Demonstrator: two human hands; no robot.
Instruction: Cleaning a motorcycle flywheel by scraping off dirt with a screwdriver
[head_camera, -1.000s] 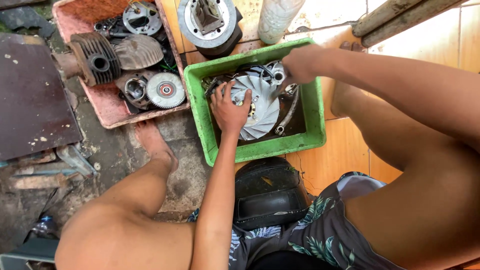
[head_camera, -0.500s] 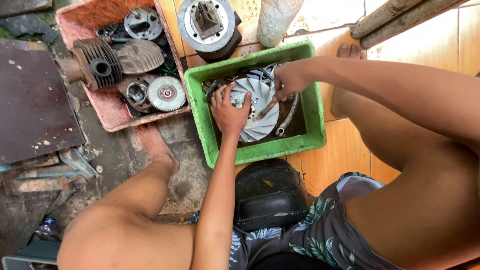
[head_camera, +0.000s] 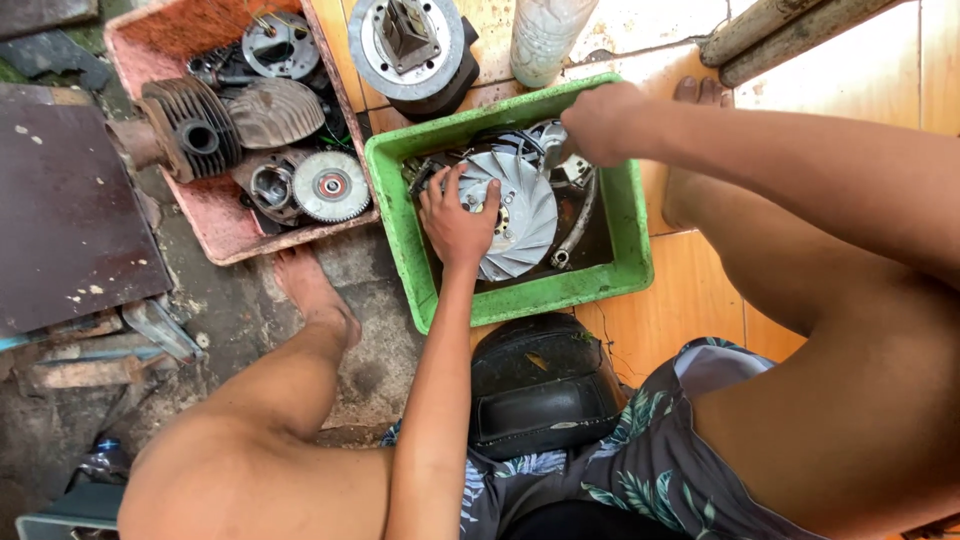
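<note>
Green plastic tub (head_camera: 398, 190) is where all the action is, sitting on the orange tile floor (head_camera: 700, 300) between my knees. My left hand (head_camera: 455, 215) lies spread flat on the finned metal fan wheel (head_camera: 520, 225) inside it, fingers splayed over the hub side, I'd say to keep the wheel from turning. My right hand (head_camera: 605, 122) is curled shut at the tub's far edge around something small and metallic, but I honestly can't tell what it is. A grey hose (head_camera: 575, 225) curves along the tub's right wall next to the wheel. Off the tub's left edge, a pink tray (head_camera: 215, 235) holds a finned cylinder (head_camera: 190, 130), a ribbed cover (head_camera: 275, 112) and a round disc part (head_camera: 330, 186), all greasy. Past the far edge stands another round engine part (head_camera: 405, 40) beside a clear plastic bottle (head_camera: 545, 35).
</note>
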